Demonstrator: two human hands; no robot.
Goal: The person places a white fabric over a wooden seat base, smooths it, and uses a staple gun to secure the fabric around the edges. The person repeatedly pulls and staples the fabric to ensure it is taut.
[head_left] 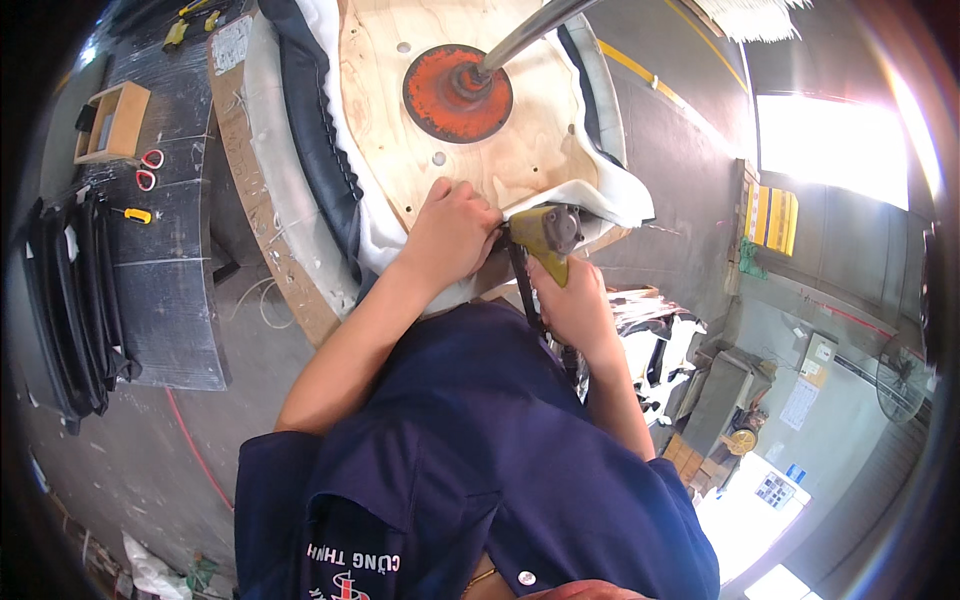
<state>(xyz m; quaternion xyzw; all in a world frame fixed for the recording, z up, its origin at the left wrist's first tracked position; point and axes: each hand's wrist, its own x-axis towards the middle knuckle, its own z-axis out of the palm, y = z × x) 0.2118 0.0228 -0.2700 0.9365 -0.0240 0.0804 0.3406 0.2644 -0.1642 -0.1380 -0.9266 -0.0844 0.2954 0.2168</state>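
In front of me lies an upholstered panel with a bare plywood board (385, 120) facing up. White padding (600, 205) and a dark cover (312, 110) are folded up around its rim. My left hand (450, 230) is closed at the board's near edge, its curled fingers pinching the dark cover's edge there; the fingertips are partly hidden. My right hand (575, 305) is wrapped round the handle of a yellow-green staple gun (545, 235). The gun's nose meets the near edge, close beside my left fingers. A red round pad (458, 95) on a metal rod (535, 35) presses on the board.
A dark table (170, 250) at the left carries a wooden box (115, 122), red-handled scissors (148, 170), a yellow cutter (137, 215) and stacked black covers (75, 300). Behind my right arm sits a pile of material scraps (655, 345). A standing fan (900, 385) is far right.
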